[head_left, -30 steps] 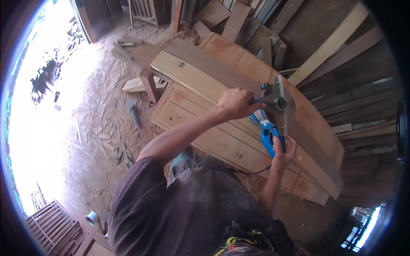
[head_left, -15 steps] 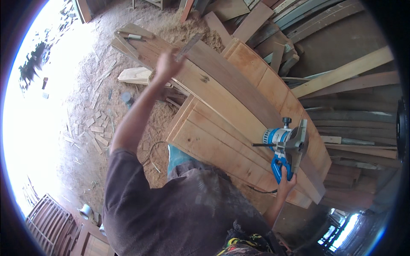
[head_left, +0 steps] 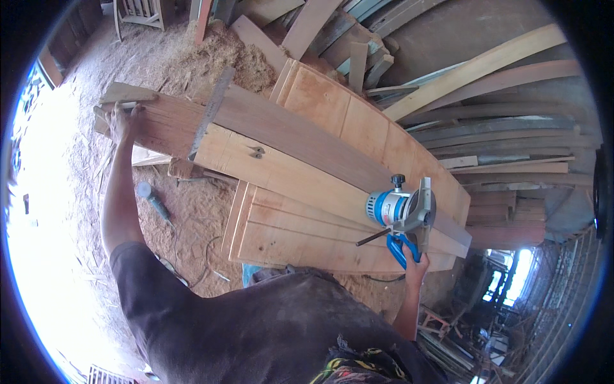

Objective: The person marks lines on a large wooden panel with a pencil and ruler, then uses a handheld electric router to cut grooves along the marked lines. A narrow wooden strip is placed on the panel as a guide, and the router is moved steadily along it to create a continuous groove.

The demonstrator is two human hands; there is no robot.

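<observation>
My right hand (head_left: 417, 265) grips the blue handle of a router (head_left: 400, 211), whose blue-and-white motor body and metal base are tipped on their side above the boards. My left hand (head_left: 121, 121) is stretched out to the far end of the work, its fingers apart at a small pale cylindrical tool (head_left: 128, 105). Whether the fingertips touch that tool I cannot tell. A flat metal ruler (head_left: 214, 109) lies across the ends of a pale board (head_left: 281, 160) with a knot and a browner board (head_left: 288, 125) beside it.
Wide wooden panels (head_left: 364, 128) lie beneath the boards. On the sawdust-covered floor at the left are a corded power tool (head_left: 153, 201) and loose cord. Stacked planks (head_left: 505, 137) fill the right side, with offcuts (head_left: 358, 64) at the back.
My left hand has moved from beside the ruler to the small pale tool at the far end. The router stays in my right hand. The view has shifted.
</observation>
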